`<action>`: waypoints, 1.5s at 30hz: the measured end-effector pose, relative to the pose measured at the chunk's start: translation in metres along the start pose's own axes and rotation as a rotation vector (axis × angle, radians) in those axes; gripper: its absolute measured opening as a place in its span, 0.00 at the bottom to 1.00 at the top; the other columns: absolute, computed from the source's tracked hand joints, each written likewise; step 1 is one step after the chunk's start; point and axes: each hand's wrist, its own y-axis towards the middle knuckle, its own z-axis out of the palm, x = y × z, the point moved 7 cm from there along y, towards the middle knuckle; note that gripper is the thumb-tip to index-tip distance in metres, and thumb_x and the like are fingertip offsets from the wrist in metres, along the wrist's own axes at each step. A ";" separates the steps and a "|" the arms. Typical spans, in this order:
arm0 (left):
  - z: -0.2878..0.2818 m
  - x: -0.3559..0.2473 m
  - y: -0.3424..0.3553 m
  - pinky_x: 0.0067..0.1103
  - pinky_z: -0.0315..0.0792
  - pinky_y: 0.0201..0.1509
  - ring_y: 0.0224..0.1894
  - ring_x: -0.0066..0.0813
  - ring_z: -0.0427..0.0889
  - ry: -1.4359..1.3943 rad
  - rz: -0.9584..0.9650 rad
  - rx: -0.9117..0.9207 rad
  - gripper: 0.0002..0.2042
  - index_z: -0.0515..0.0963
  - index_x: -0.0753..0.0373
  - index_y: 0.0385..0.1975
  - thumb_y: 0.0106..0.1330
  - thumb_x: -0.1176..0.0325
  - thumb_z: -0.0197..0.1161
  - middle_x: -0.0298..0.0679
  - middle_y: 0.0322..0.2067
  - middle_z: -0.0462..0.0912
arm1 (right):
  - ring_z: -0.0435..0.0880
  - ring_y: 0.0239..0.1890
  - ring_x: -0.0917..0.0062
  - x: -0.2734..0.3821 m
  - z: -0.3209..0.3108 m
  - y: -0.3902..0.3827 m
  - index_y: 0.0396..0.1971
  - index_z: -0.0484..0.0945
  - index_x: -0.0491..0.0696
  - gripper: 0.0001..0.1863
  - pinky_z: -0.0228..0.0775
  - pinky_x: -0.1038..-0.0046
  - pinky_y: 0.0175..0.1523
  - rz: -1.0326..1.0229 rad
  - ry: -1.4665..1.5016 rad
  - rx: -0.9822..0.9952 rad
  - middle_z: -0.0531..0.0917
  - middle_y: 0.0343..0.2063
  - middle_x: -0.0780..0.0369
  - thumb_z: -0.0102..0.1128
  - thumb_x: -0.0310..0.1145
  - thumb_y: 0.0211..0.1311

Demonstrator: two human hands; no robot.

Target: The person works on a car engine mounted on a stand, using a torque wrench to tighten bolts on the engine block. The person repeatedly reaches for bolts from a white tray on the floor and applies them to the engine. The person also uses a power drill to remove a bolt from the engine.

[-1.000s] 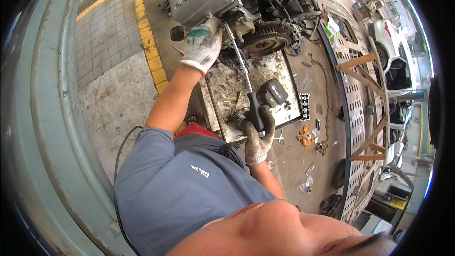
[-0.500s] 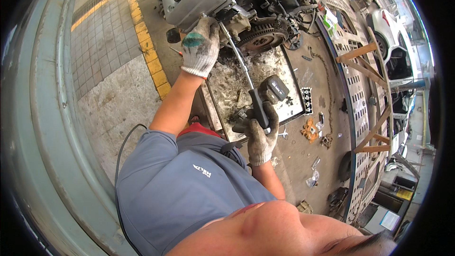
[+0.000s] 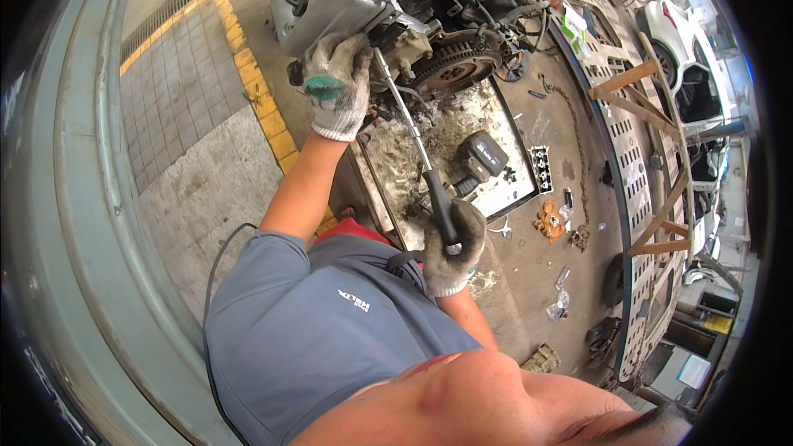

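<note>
My left hand [image 3: 334, 87], in a stained grey work glove, is curled at the grey engine [image 3: 322, 8], beside the upper end of a long steel wrench [image 3: 401, 103]; what its fingertips grip is hidden. My gloved right hand [image 3: 453, 248] is closed on the wrench's black handle [image 3: 439, 198], lower down. The wrench slants up to fittings below the cover. A toothed flywheel [image 3: 454, 74] sits to the right of its top. Below the engine, a black cordless tool [image 3: 483, 157] lies on a dirty metal tray [image 3: 520, 190], near my right hand.
A grey metal structure [image 3: 74, 198] runs down the left, beside a yellow floor border [image 3: 268, 116]. To the right are scattered parts, orange rags [image 3: 549, 221], a chain [image 3: 578, 140], a long perforated platform [image 3: 636, 190] with wooden struts [image 3: 624, 83], and white cars [image 3: 669, 33] beyond.
My left hand has shifted slightly left and down along the engine. My right hand and the handle have moved down and a little right. The engine appears slightly further left.
</note>
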 end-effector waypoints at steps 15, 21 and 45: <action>0.017 0.024 -0.008 0.39 0.69 0.58 0.49 0.41 0.79 0.045 0.195 -0.030 0.11 0.86 0.54 0.44 0.62 0.66 0.72 0.37 0.43 0.84 | 0.84 0.29 0.71 -0.039 0.005 -0.032 0.59 0.65 0.50 0.31 0.77 0.69 0.32 0.264 0.205 -0.229 0.80 0.41 0.53 0.71 0.22 0.60; 0.023 0.026 -0.010 0.35 0.68 0.57 0.45 0.37 0.81 0.014 0.258 -0.083 0.11 0.85 0.53 0.44 0.62 0.66 0.72 0.33 0.41 0.85 | 0.74 0.21 0.79 -0.024 0.010 -0.029 0.62 0.62 0.52 0.35 0.64 0.77 0.23 0.657 0.592 -0.191 0.78 0.30 0.60 0.65 0.58 0.68; 0.026 0.031 -0.015 0.41 0.68 0.58 0.47 0.44 0.80 0.066 0.269 -0.115 0.10 0.81 0.53 0.47 0.68 0.61 0.65 0.39 0.43 0.83 | 0.77 0.15 0.73 -0.071 -0.003 -0.016 0.72 0.58 0.54 0.39 0.67 0.71 0.15 0.678 0.883 -0.349 0.82 0.29 0.56 0.58 0.61 0.71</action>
